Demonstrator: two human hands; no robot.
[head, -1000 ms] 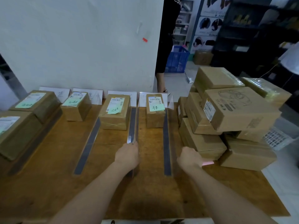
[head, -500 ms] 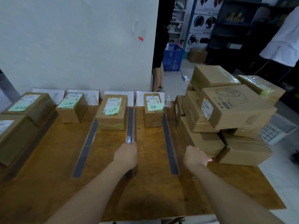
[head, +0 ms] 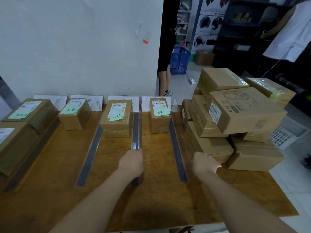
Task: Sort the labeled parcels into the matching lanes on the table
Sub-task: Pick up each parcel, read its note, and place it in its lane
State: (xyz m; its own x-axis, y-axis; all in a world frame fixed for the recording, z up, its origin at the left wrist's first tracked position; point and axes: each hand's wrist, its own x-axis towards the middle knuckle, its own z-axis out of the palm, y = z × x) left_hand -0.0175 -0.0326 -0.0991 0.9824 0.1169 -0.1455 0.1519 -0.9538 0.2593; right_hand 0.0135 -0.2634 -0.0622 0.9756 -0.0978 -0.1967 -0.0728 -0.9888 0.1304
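The person's left hand (head: 132,163) sits on the near part of the grey divider strip (head: 136,132) between the third and fourth lanes, probably to steady it. Its fingers are hidden under the knuckles, so whether it clasps the strip cannot be told. The right hand (head: 204,163) is at the near face of the lowest brown cardboard box (head: 210,145) in the unsorted pile on the right, apparently to take the next parcel. Its fingers lie along the cardboard, but whether they have closed on it cannot be told.

On the wooden table (head: 159,190), four strips mark the lanes and four white paper signs stand at the far edge. Five parcels are sorted: two in the leftmost lane and one in each of the other three, pushed far back, likely to leave room. About eight boxes show in the pile.
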